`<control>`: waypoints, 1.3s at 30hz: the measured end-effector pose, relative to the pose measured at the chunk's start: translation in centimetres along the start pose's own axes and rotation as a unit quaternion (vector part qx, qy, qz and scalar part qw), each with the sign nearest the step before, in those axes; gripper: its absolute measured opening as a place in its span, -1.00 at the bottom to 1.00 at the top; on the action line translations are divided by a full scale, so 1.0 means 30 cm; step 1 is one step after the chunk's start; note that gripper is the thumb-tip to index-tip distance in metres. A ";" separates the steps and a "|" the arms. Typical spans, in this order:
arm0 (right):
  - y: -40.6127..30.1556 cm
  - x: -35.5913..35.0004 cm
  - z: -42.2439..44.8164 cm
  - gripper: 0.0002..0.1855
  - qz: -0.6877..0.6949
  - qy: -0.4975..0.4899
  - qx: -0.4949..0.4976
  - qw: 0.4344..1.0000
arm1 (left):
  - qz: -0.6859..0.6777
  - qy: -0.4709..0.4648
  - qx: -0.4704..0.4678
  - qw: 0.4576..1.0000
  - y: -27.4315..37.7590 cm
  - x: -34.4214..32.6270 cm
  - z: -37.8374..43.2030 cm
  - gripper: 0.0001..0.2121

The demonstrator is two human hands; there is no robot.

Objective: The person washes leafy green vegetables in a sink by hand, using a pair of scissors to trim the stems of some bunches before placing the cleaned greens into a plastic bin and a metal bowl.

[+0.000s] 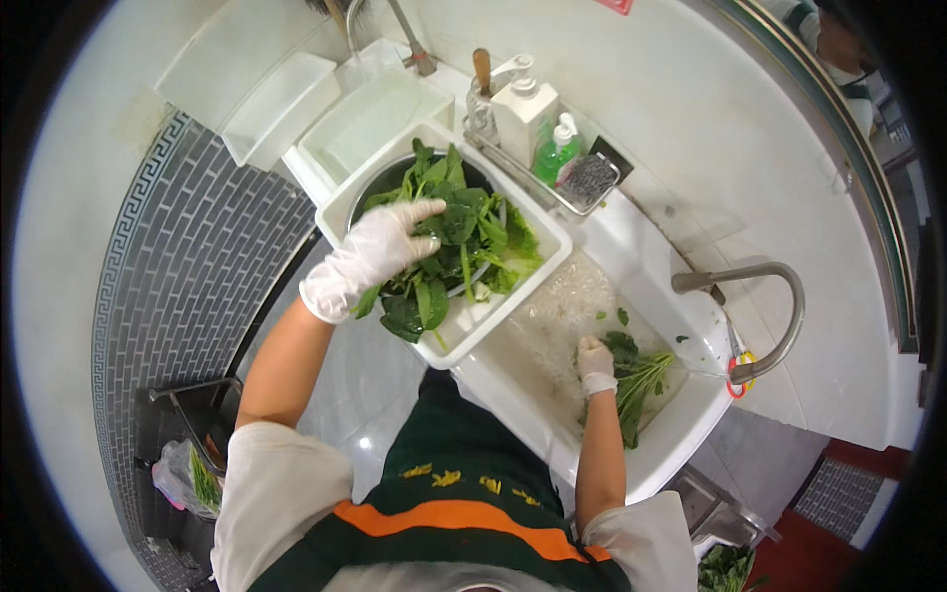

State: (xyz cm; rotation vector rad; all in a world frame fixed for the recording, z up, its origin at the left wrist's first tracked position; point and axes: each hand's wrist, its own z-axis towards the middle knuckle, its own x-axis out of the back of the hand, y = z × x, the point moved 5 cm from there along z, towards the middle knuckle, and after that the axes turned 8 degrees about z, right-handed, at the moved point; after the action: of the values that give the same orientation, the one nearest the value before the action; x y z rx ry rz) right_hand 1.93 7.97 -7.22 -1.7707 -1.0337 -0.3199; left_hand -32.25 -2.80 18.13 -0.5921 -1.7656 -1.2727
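Observation:
My left hand [392,240], in a white disposable glove, rests with fingers spread on a heap of wet dark-green leafy vegetables [462,214]. The heap fills a round metal bowl, its rim partly covered by leaves, inside a white rectangular plastic tub [510,303]. Paler lettuce-like leaves [521,244] lie at the tub's right side. In the white sink [518,411], my gloved right hand [596,364] is closed around a bunch of leafy greens [636,388], stems pointing right. Cloudy, bubbly water [551,318] surrounds it, and loose leaf bits float nearby. The fingertips of my right hand are hidden.
A curved metal faucet [792,296] runs over the sink's right end, beside scissors [740,374]. Along the back stand a white pump bottle [521,111], green soap [556,157] and a wire rack with a scrubber [590,181]. A translucent bin [377,122] stands behind the tub.

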 end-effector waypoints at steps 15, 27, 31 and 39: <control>-0.146 -0.028 -0.213 -0.82 -0.084 0.212 -0.081 0.970 | -0.341 0.050 0.092 0.934 -0.945 0.237 0.673 -0.79; -0.268 0.011 -0.235 -0.73 -0.108 0.205 -0.152 0.961 | 0.692 -0.072 -0.211 0.686 -1.598 0.120 1.577 -0.54; -0.225 0.012 -0.178 -0.74 -0.054 0.236 -0.167 0.956 | 0.728 -0.117 -0.214 0.641 -1.403 0.171 1.430 -0.55; 0.084 -0.062 -0.047 -0.76 -0.004 0.178 -0.224 0.958 | 0.093 -0.095 -0.008 0.991 -1.598 0.327 1.093 -0.57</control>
State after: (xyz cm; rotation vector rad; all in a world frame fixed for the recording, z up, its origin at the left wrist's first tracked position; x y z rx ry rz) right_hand 3.10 5.53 -9.35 -2.0075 -0.7444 -0.9023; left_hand -86.33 8.87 -2.08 -0.8914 -1.8073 -1.1328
